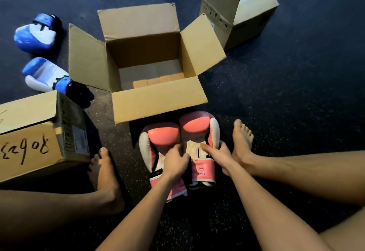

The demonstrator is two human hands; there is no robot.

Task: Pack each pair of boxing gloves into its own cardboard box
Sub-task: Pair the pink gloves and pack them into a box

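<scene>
A person sits on a dark speckled floor, bare legs spread, seen from their own head looking down. Closest, at about 6 o'clock, both forearms reach forward to a pair of pink-and-white padded boxing gloves (179, 148) lying side by side on the floor, cuffs toward the sitter. The left hand (174, 163) presses over the left glove's palm and wrist, fingers curled onto it. The right hand (216, 154) wraps the right glove's outer edge, thumb across its white palm. Whether either grip is firm enough to lift is hard to judge from above.

Just beyond, at 12 o'clock, stands a large open brown cardboard box (158, 100), all four flaps splayed; its near flap overhangs the glove tips. It looks empty.

To do this step well, keep the gloves pinched together, draw them back clear of that flap, then lift and lower them in flat.

At 9 o'clock sits a closed cardboard box with handwriting (29, 142). At 10 o'clock, two blue-and-white boxing gloves (41, 57) lie apart on the floor. At 1 o'clock, farthest, another cardboard box (243, 15) rests with flaps partly shut.
</scene>
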